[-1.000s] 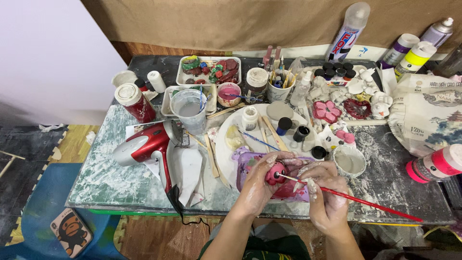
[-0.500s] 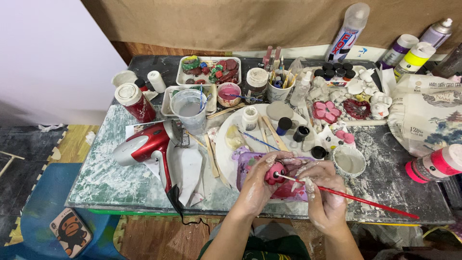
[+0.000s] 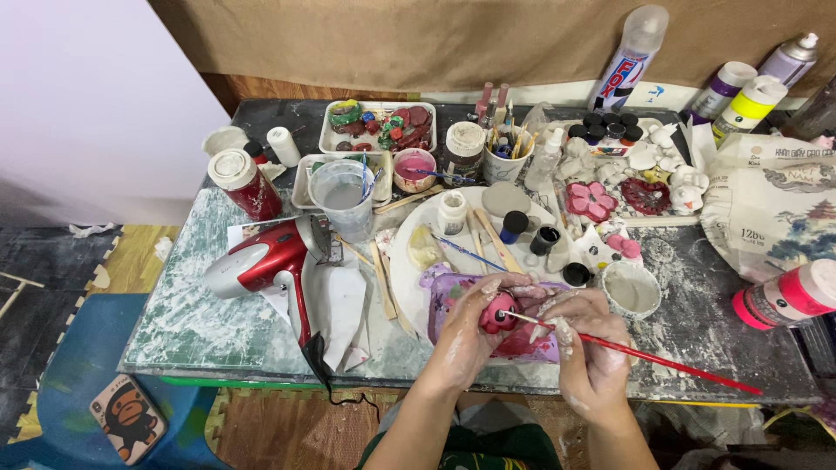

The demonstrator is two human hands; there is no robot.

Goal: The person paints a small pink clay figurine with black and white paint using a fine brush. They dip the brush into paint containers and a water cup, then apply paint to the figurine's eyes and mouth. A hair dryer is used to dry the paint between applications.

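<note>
My left hand (image 3: 466, 339) grips a small pink-red painted figure (image 3: 498, 313) above a purple tray (image 3: 453, 300) near the table's front edge. My right hand (image 3: 588, 344) holds a thin red paintbrush (image 3: 662, 361); its tip touches the figure and its handle points out to the right. Both hands are smeared with white plaster or paint. The figure's lower part is hidden by my fingers.
A red and silver hair dryer (image 3: 261, 261) lies at the left. A water cup (image 3: 341, 196), paint jars, wooden sticks, a round white plate (image 3: 409, 261), plaster figures (image 3: 636, 174), a small white bowl (image 3: 631, 290) and spray cans (image 3: 636, 52) crowd the table. A pink bottle (image 3: 788, 296) lies at right.
The hands and the figure stay in the same place. The brush handle has swung slightly, its far end dropping a little lower.
</note>
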